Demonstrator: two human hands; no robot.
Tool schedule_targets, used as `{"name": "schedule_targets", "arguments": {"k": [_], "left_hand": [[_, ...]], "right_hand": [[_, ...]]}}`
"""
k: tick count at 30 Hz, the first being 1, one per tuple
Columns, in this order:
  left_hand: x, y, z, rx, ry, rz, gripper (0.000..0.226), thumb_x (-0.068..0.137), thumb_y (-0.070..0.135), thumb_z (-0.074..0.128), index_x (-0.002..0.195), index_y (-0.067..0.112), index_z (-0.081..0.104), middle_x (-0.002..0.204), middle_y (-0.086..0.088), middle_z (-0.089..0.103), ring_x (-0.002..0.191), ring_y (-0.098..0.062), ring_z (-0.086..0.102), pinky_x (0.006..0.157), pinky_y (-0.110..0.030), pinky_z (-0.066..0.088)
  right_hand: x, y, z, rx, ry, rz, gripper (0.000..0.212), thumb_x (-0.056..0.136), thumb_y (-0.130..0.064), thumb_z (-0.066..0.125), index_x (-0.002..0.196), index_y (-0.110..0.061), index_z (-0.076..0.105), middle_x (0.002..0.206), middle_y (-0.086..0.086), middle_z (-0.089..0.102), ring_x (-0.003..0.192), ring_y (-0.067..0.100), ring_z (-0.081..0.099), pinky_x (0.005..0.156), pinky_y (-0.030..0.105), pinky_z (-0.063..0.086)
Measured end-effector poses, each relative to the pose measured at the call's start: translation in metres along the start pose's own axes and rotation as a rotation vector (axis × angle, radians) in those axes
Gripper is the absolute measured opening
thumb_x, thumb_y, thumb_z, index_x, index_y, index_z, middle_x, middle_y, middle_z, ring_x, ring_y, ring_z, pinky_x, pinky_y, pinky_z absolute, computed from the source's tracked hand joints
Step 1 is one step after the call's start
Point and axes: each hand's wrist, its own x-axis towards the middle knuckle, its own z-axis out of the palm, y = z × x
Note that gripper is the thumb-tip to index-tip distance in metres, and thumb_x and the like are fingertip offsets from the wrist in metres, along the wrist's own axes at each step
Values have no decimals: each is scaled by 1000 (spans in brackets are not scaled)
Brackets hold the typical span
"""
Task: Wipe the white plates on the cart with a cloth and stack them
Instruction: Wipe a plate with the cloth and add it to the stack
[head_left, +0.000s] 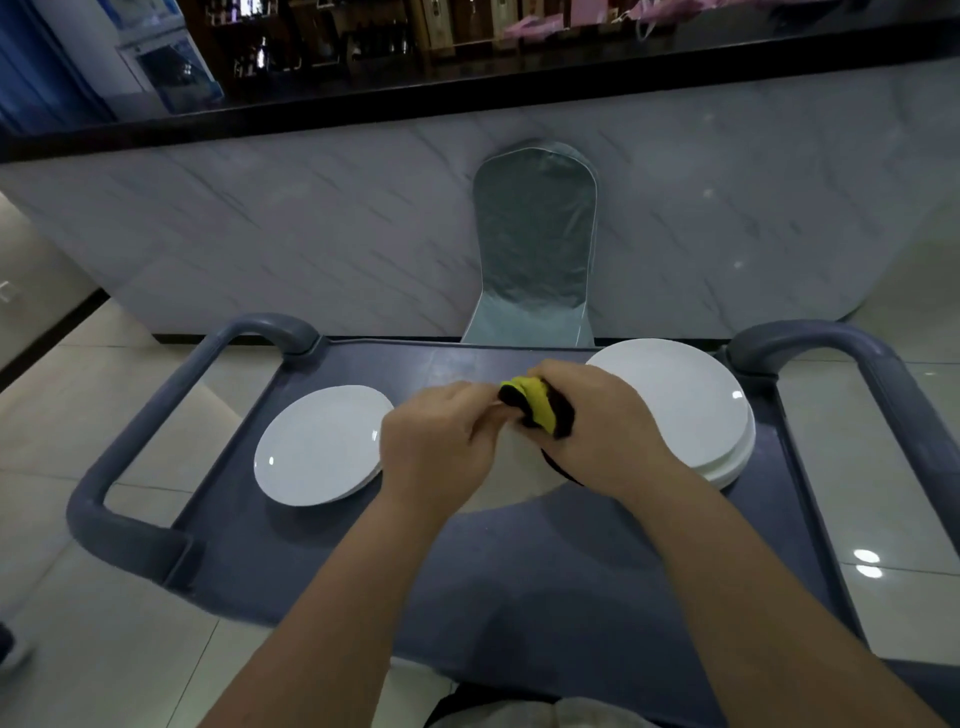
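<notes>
Right hand (597, 426) is curled tight around a bunched yellow-and-black cloth (537, 408) and presses it onto a white plate (511, 480) held over the middle of the cart. Left hand (436, 441), just beside it, has its fingers curled round that plate's left rim; most of the plate is hidden under both hands.

To the left a low left stack (322, 447) of white plates lies on the cart's top. To the right, at the far corner, sits a taller right stack (675, 410) of the same plates. Both stacks are apart from the held plate.

The cart (519, 582) is blue-grey, with a looped handle at each end. Beyond its far edge stands a chair (535, 244) in a grey cover, against a marble-patterned counter front (260, 223). Bottles (260, 57) and boxes fill the shelves at the far top; their labels are too blurred to read.
</notes>
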Motion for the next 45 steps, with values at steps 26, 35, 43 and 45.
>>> {"name": "schedule_targets", "arguments": {"k": [26,35,43,45], "left_hand": [[-14,15,-28,-1472,153,-1936,12,95,5,54,105,-2,55,97,-23,61,88,-34,63,87,-45,50],[-41,-16,-32,-1519,203,-1429,35,94,2,47,122,21,56,115,-2,70,101,-20,69,78,-40,59],[-56,-21,-51,-1586,57,-1434,47,82,11,55,129,19,53,109,-4,72,89,-20,71,66,-33,61],[-60,-25,-55,-1581,93,-1428,46,82,10,56,126,19,54,108,-4,72,89,-20,72,67,-33,61]], "right_hand": [[-47,18,72,-59,417,-353,26,80,-4,65,104,-14,59,96,3,72,79,28,63,72,38,48],[-5,14,9,439,337,466,25,83,-26,75,96,-21,55,84,-18,60,80,-3,56,70,17,41],[50,-45,35,245,-402,129,77,85,-35,67,144,-35,17,136,-5,34,120,17,43,102,39,41],[41,-35,33,241,-314,-20,67,83,-41,69,140,-38,33,131,-15,42,121,11,43,104,36,40]]}}
